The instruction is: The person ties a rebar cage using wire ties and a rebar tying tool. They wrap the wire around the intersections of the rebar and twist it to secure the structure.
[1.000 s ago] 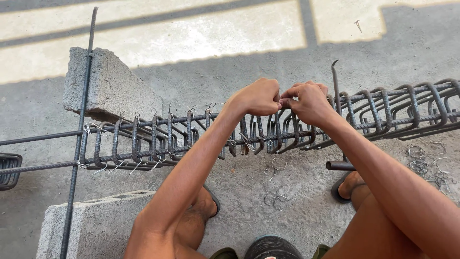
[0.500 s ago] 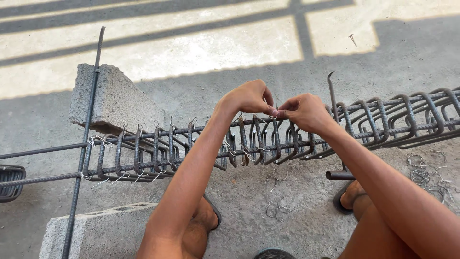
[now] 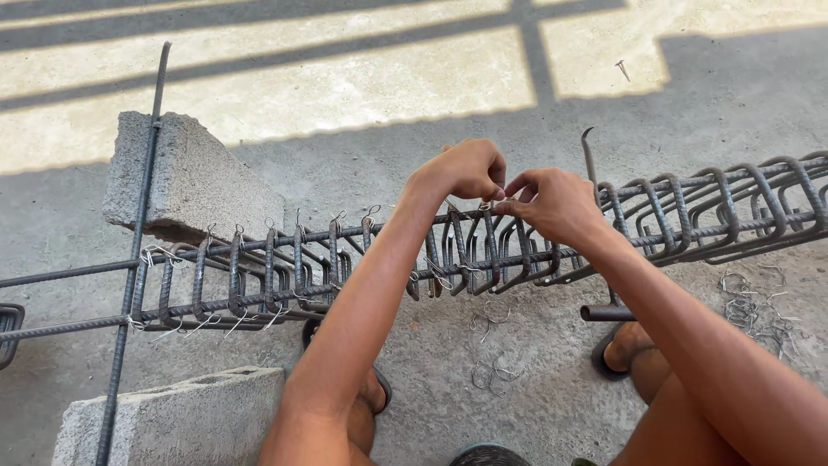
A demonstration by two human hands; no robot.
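Note:
A long rebar cage (image 3: 285, 267) of bent stirrups on straight bars runs across the view from left to right. Both hands meet over its top bar near the middle. My left hand (image 3: 466, 168) and my right hand (image 3: 552, 203) pinch a thin tie wire (image 3: 487, 205) between their fingertips where a stirrup crosses the top bar. Stirrups to the left carry twisted wire ties; those to the right stand close together.
Two concrete blocks, one at the back left (image 3: 185, 177) and one at the front left (image 3: 177, 418), flank a loose rebar (image 3: 134, 259) lying across the cage. A hooked steel tool (image 3: 595, 224) stands behind my right hand. Wire scraps (image 3: 759, 306) litter the concrete floor.
The view has shifted slightly, and both hands sit a little higher in frame. They stay together on the same spot of the top bar, fingers working the wire.

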